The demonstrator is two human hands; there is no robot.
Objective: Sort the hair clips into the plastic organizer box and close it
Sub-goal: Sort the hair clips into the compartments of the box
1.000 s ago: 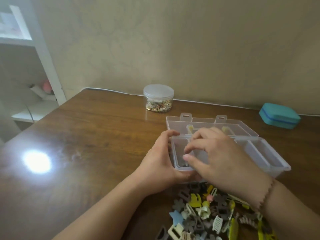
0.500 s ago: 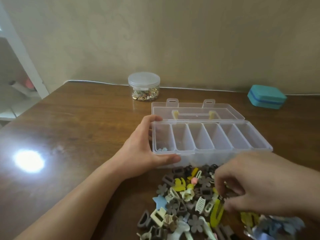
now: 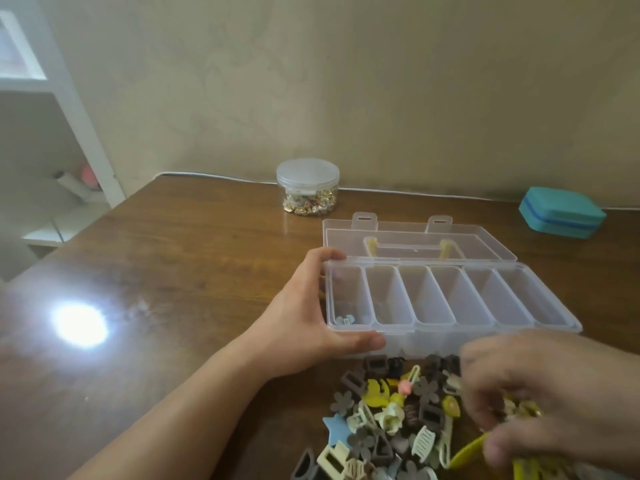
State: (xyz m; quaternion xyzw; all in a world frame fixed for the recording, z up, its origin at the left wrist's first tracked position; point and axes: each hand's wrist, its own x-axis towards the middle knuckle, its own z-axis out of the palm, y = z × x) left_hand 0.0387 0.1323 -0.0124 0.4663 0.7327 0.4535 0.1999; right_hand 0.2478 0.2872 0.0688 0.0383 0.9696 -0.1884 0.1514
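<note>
The clear plastic organizer box (image 3: 450, 330) lies open on the wooden table, its lid (image 3: 415, 244) folded back flat. It has several long compartments; the leftmost holds a small light-blue clip (image 3: 345, 319), the others look empty. My left hand (image 3: 304, 317) grips the box's left end, thumb on the front wall and fingers round the far corner. In front of the box lies a pile of hair clips (image 3: 388, 410) in grey, brown, cream, yellow and blue. My right hand (image 3: 547, 393) is blurred over the pile's right side, fingers curled down, thumb pinching a yellow hair clip (image 3: 465, 453).
A round clear jar (image 3: 307, 187) of small gold pieces stands behind the box near the wall. A teal case (image 3: 561, 213) sits at the back right. A white shelf unit (image 3: 52, 133) stands left of the table. A bright light glare (image 3: 79, 325) shows on the tabletop.
My right hand left the box's compartments and came down onto the right side of the clip pile. My left hand kept its hold on the box's left end.
</note>
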